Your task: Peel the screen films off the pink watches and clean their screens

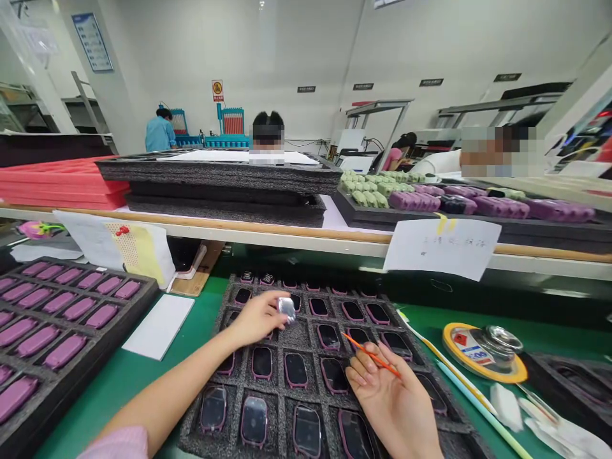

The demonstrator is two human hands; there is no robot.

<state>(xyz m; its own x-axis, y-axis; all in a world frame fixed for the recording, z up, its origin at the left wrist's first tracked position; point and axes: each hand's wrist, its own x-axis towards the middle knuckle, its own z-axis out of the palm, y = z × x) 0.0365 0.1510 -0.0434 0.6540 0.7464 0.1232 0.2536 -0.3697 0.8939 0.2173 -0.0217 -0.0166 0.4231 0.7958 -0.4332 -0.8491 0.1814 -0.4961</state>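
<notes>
In the head view my left hand (pixel 255 319) pinches a small square watch body (pixel 287 308) by its edges, its glossy face catching the light. It is held over the black foam tray (pixel 299 333), above a compartment with no watch in it. My right hand (pixel 394 398) is palm up over the tray's right side, thumb and fingers closed on a thin orange stick (pixel 354 342) that points up and left. Around both hands, rows of purple-framed watch bodies (pixel 296 370) with dark screens lie in the compartments. My right hand partly covers some of them.
At left, another foam tray (pixel 90 347) carries purple pieces beside a white card (pixel 160 326). Rightward lie a yellow-rimmed round dispenser (pixel 485 354), a cable and white scraps. Ahead, a shelf (pixel 363 238) holds stacked foam trays. Several people are beyond it.
</notes>
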